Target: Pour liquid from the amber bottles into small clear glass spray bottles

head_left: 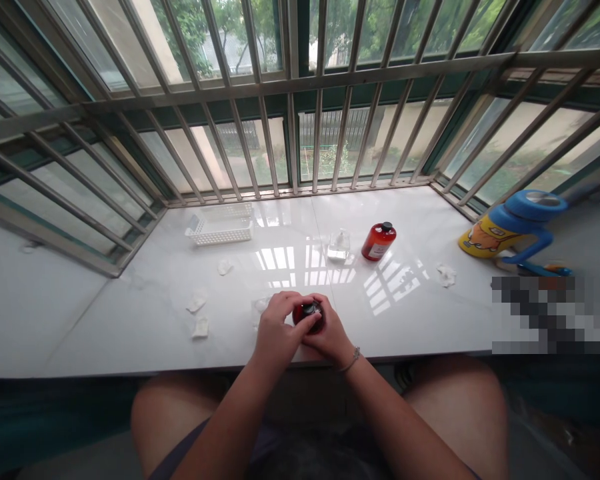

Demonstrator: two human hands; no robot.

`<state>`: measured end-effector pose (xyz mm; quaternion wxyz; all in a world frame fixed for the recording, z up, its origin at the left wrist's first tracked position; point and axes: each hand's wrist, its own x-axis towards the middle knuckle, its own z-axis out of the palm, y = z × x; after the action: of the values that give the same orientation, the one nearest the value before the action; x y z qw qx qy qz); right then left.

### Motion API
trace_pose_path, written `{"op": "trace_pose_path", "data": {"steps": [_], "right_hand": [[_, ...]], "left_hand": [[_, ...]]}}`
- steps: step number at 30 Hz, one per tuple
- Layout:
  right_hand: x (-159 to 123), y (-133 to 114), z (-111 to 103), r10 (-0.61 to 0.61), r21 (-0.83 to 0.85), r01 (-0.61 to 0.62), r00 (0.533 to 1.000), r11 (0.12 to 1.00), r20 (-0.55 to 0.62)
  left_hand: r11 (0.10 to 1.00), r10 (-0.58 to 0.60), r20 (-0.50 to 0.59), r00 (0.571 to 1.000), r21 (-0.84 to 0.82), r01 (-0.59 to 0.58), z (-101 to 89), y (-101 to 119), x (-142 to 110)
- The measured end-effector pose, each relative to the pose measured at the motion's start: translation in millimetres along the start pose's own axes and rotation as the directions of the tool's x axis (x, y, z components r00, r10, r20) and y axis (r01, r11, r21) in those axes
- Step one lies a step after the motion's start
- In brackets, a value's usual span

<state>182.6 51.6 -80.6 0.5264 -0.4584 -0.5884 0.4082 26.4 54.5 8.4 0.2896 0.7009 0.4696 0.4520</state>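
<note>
Both hands are meeting at the near edge of the sill, at about 6 o'clock in the view, around a small red bottle with a black cap. The left hand is curling its fingers over the top, fingertips lying on the cap, while the right hand is cupping the body from the side and below, fingers closed round it; that split looks like one hand steadying while the other is working the cap, though whether the cap is turning cannot be told. The bottle is sitting low, on or just above the stone, probably so the sill is taking its weight. A second red bottle is leaning at 1 o'clock, its pale label too small to read, with a clear bottle just beside it at 12. A white basket is sitting at 11 o'clock, white scraps are lying at 9, and a blue-and-yellow jug with a cartoon print is tilting at 2; no writing is legible.
</note>
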Motion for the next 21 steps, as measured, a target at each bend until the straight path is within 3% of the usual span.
{"op": "trace_pose_path", "data": {"steps": [6, 13, 21], "right_hand": [[-1, -1, 1, -0.009, 0.001, 0.009, 1.000, 1.000, -0.003], [-1, -1, 1, 0.008, 0.014, -0.008, 1.000, 1.000, 0.002], [-1, 1, 0, -0.006, -0.026, 0.006, 1.000, 1.000, -0.002]], "left_hand": [[0.998, 0.042, -0.006, 0.999, 0.046, -0.042, -0.1, 1, -2], [0.998, 0.027, 0.128, 0.991, 0.045, -0.034, -12.1, 4, 5], [0.999, -0.006, 0.114, 0.993, 0.039, 0.001, -16.3, 3, 4]]}}
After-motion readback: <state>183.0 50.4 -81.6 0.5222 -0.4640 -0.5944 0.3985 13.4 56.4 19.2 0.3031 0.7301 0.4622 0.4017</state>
